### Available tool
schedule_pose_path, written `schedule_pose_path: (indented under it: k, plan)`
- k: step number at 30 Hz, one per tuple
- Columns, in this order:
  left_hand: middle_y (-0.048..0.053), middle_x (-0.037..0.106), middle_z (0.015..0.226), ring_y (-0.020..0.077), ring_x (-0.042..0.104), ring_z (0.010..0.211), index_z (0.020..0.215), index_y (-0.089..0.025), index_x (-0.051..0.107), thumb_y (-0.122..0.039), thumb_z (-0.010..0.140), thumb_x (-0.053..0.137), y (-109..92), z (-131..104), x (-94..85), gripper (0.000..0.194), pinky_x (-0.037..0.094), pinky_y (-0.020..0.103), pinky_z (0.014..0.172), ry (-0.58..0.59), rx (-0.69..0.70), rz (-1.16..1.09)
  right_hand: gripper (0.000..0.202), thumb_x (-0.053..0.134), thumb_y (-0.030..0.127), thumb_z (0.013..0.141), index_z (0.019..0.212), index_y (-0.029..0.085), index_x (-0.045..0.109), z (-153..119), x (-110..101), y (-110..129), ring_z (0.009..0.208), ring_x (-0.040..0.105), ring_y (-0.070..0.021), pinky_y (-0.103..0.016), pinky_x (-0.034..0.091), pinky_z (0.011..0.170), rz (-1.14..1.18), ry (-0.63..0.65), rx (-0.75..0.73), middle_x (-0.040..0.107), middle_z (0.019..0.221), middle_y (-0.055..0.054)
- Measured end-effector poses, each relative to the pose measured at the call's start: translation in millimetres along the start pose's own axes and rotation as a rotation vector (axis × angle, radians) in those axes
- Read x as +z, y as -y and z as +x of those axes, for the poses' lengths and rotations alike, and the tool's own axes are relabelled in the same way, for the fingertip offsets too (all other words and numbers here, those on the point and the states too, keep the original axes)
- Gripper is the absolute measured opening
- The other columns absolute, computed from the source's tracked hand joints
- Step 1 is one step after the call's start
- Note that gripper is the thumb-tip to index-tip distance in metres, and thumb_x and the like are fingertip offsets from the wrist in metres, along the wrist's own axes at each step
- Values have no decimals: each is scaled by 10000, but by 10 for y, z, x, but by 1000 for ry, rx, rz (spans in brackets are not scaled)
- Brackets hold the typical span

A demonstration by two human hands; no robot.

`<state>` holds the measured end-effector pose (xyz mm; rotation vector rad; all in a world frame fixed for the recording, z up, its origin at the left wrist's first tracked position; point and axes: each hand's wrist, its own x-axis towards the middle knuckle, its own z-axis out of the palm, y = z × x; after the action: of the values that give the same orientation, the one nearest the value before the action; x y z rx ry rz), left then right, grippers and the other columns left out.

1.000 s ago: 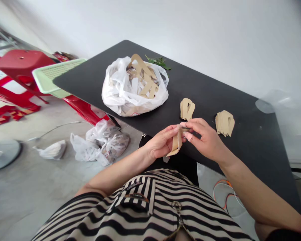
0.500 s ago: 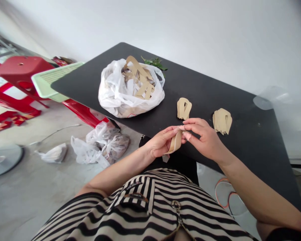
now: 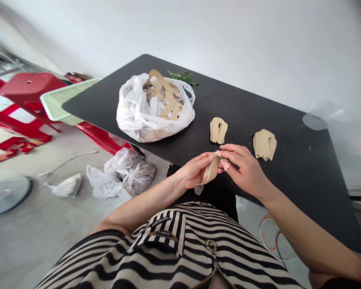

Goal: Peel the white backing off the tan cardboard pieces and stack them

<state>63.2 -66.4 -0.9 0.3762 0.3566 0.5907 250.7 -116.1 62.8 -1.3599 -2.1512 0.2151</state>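
Observation:
A tan paper strip (image 3: 210, 171) with a pale edge is bent into a curve between my hands, low over the table's near edge. My left hand (image 3: 195, 170) is closed on it, thumb on top. At its upper end, my right hand (image 3: 239, 164) pinches the strip with thumb and fingertips; the exact grip is partly hidden. Just beyond my fingers lies a small stack of looped tan paper strips (image 3: 218, 130). A second, similar stack (image 3: 264, 144) lies to the right of it, beyond my right hand.
On the black table (image 3: 237, 104), a white plastic bag (image 3: 156, 126) holds many tan and white strips, with green leaves (image 3: 183, 77) behind it. A pale green basket (image 3: 55, 106) and red stools (image 3: 33, 88) stand left. Tied plastic bags (image 3: 120, 172) lie on the floor.
My hands stay almost in place on the strip, with slight finger movement at its upper end. The whole view has shifted a little.

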Motion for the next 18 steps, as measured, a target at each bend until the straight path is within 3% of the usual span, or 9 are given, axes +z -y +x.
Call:
schedule_pose_path:
  k: [9, 15, 18]
  plan:
    - [87, 753, 952, 158, 724, 833, 1093, -128, 690, -299, 930, 701, 1, 13, 7, 236, 559, 285, 888, -12, -26, 1, 281, 571, 184, 972, 1215, 273, 682, -87, 19, -5, 1137, 635, -282, -515, 532, 994, -69, -40, -66, 656, 1331, -94]
    - [86, 742, 915, 154, 716, 807, 1139, -120, 673, -294, 902, 740, 5, 26, -22, 301, 558, 266, 832, 13, -15, 31, 312, 581, 214, 973, 1277, 271, 627, -87, 59, -24, 1206, 611, -292, -528, 517, 1033, -4, -19, -28, 640, 1340, -109]
    - [85, 738, 932, 151, 714, 818, 1129, -116, 670, -262, 892, 751, 10, 23, -6, 290, 561, 271, 849, 4, -7, 20, 267, 610, 212, 958, 1217, 271, 637, -86, 71, -32, 1203, 613, -295, -529, 518, 1033, 2, -38, -23, 647, 1320, -108]
